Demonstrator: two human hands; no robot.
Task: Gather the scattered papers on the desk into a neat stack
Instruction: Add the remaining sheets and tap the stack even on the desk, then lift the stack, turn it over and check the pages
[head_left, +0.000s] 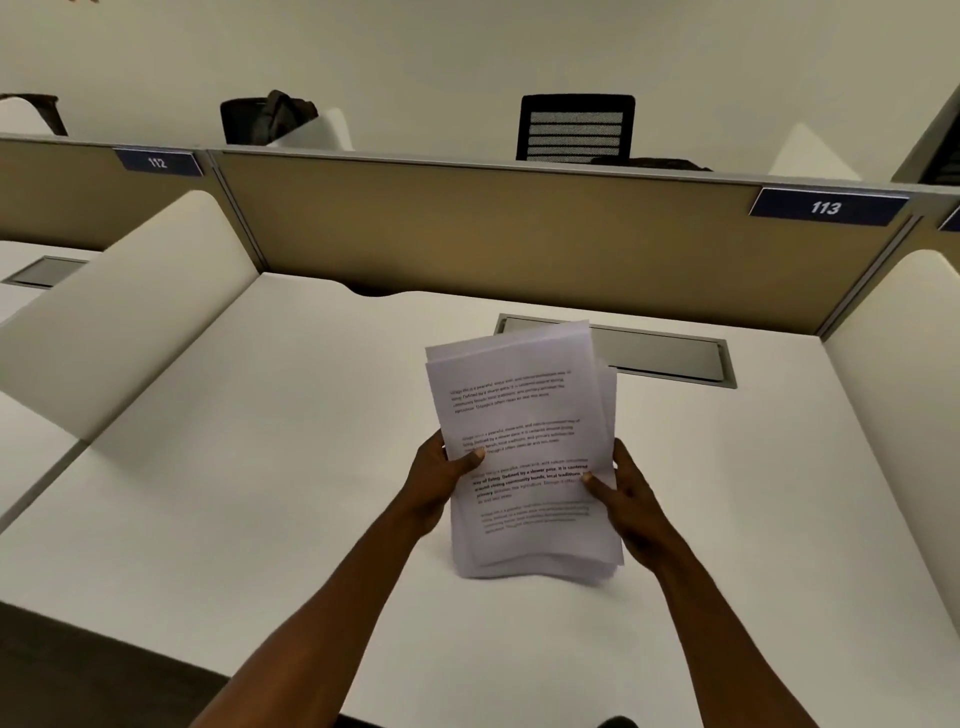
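Note:
A bundle of white printed papers (519, 415) stands on its lower edge on the white desk (260, 467), leaning away from me. The sheets are uneven, with corners fanned out at the top and right. My left hand (441, 483) grips the bundle's left edge, thumb on the front page. On the right edge sits my right hand (623, 499), its thumb also pressed on the front page. No loose sheets lie elsewhere on the desk.
A grey cable hatch (670, 353) is set into the desk just behind the papers. Tan partition (519, 234) with a "113" label (826, 208) closes the back; white side dividers (130, 312) flank the desk. A black chair (576, 127) stands beyond.

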